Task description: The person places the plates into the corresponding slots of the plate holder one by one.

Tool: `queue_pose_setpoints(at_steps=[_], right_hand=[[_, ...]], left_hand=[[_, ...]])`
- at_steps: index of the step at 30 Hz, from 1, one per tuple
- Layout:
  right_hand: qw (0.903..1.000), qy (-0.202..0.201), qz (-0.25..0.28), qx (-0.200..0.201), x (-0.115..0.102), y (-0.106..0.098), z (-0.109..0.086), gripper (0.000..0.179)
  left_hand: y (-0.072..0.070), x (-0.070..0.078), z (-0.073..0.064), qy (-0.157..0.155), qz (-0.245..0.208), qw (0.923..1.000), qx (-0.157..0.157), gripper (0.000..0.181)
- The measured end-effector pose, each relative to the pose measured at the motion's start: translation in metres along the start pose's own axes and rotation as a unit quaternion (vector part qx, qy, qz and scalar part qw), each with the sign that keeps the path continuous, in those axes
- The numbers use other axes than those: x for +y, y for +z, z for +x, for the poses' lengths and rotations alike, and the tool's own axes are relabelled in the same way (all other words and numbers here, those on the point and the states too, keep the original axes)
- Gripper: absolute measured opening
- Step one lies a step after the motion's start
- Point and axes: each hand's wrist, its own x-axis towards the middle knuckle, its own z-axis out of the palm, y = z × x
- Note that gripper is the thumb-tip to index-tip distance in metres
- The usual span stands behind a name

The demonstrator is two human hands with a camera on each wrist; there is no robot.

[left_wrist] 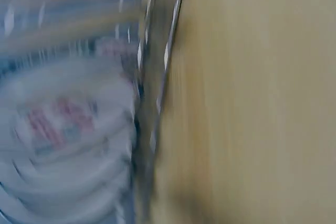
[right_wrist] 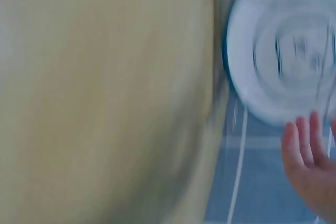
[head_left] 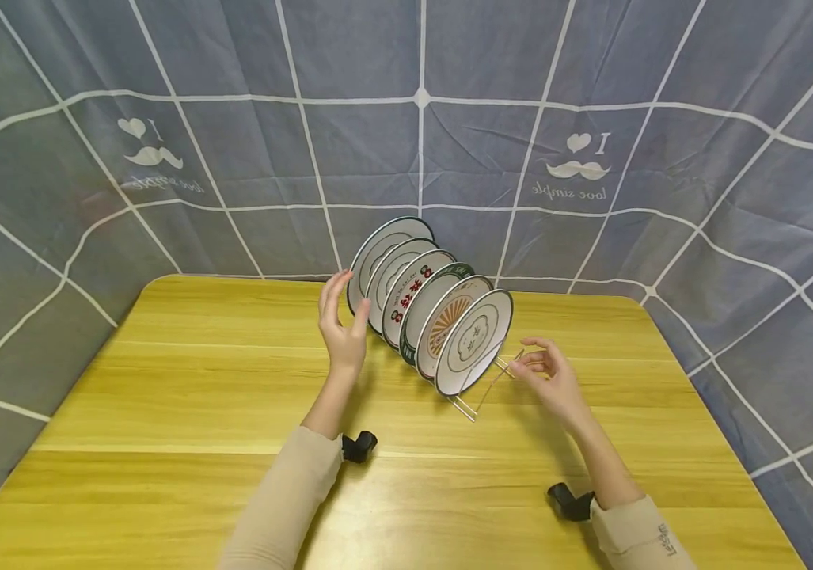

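Note:
Several round plates [head_left: 473, 342] with dark rims stand on edge in a row in a metal wire dish rack [head_left: 465, 408]. Some bear printed patterns or red characters. My left hand [head_left: 343, 336] is beside the far plates with its fingers raised and spread, holding nothing. At the rack's near right end, my right hand [head_left: 548, 376] is close to the upright end wire, fingers slightly bent; whether it touches the wire is unclear. The right wrist view shows its fingers [right_wrist: 306, 142] fairly straight below a plate [right_wrist: 252, 85]. Blurred rack rails [left_wrist: 163, 77] cross the left wrist view.
Everything stands on a yellow wood-grain table [head_left: 185, 396]. A grey cloth curtain [head_left: 477, 150] with white lines hangs behind and at both sides. Black wrist devices [head_left: 359, 447] stick out by both sleeves.

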Motion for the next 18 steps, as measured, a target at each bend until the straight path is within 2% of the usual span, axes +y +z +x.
queue_pose_setpoints(at_steps=[3,5,7,10,14,16,18], right_hand=[[0.9975,-0.034,-0.036,-0.050,0.009,-0.020,0.012,0.044],[0.9922,-0.049,-0.039,-0.108,0.015,-0.030,0.021,0.046],[0.9849,-0.066,-0.028,-0.158,0.021,-0.036,0.029,0.046],[0.9746,-0.081,-0.004,-0.209,0.028,-0.041,0.040,0.044],[0.9625,-0.086,0.034,-0.255,0.035,-0.043,0.053,0.040],[0.9561,-0.083,0.055,-0.276,0.038,-0.044,0.057,0.039],[0.9507,-0.070,0.079,-0.292,0.040,-0.044,0.061,0.038]], left_hand=[[0.013,0.018,-0.017,0.040,0.001,0.9985,0.038,0.034],[0.021,0.023,-0.031,0.048,-0.012,0.9980,0.040,0.033],[0.029,0.026,-0.046,0.041,-0.027,0.9984,0.029,0.034],[0.039,0.028,-0.068,0.027,-0.042,0.9987,-0.003,0.035],[0.050,0.039,-0.095,0.010,-0.039,0.9973,-0.062,0.038],[0.055,0.042,-0.107,-0.016,-0.023,0.9942,-0.104,0.041],[0.059,0.044,-0.117,-0.055,0.005,0.9871,-0.150,0.046]])
